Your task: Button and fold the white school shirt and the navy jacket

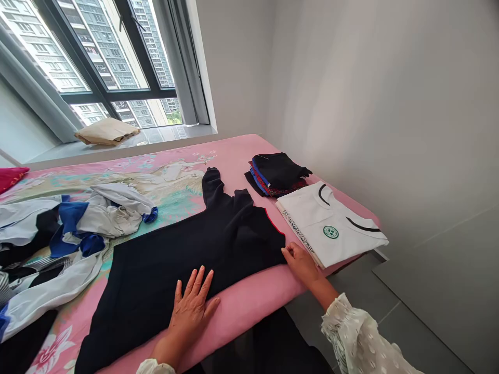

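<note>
A dark long-sleeved top [167, 265] lies spread on the bed, one long edge along the near side. Its sleeve [218, 192] is folded over the body and points to the back, and red trim runs along the right end. My left hand [193, 306] rests flat on the near edge of the top, fingers spread. At the near right corner, my right hand [300, 259] pinches the fabric between thumb and fingers. Just beyond my right hand lie folded white shirts [331, 223] with black trim and a round green badge.
Behind the white shirts sits a stack of folded dark clothes [280, 171]. A loose pile of white, blue and black clothes [74, 228] covers the left of the pink bed sheet [249, 296]. A brown paper bag [107, 131] lies on the windowsill. A wall [390, 130] stands at right.
</note>
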### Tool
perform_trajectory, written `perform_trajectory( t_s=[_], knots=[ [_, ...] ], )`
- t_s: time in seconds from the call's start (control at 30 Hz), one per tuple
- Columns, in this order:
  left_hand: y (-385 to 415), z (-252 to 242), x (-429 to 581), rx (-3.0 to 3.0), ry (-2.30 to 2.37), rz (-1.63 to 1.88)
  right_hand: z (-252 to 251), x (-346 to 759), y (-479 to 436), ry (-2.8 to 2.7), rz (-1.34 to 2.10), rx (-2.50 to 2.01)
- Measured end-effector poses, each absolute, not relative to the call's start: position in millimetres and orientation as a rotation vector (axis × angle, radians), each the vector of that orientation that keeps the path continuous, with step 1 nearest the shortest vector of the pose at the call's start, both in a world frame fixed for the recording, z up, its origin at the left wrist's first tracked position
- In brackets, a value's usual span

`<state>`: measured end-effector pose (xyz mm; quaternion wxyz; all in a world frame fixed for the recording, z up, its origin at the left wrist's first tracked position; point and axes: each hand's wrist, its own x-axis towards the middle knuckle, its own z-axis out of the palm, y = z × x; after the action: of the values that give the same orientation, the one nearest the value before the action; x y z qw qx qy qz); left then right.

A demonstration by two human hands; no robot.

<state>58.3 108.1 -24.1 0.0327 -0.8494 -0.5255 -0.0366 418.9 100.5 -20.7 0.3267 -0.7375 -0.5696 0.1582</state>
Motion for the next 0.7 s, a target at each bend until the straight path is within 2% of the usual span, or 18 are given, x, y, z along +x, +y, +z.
perform_trajectory(
  t_s=[0.17, 0.37, 0.53, 0.7],
  knots=[
    [108.4, -17.9, 64.9, -2.585, -1.637, -0.145, -26.2, 425.3, 85.2, -1.382, 0.305, -1.845],
    [111.0, 0.9, 105.5, -2.802, -1.346, -0.219, -13.8, 413.0, 88.4, -1.434, 0.268, -1.771],
    [131.9, 4.2, 131.7, -2.689, -1.868, -0.405, -15.6, 416.9, 87.3, -1.425, 0.313, -1.762],
    [184.2, 30.2, 157.5, -2.620, -2.407, -0.653, -16.8, 412.3, 84.9, -1.585, 0.273, -1.852]
  ],
)
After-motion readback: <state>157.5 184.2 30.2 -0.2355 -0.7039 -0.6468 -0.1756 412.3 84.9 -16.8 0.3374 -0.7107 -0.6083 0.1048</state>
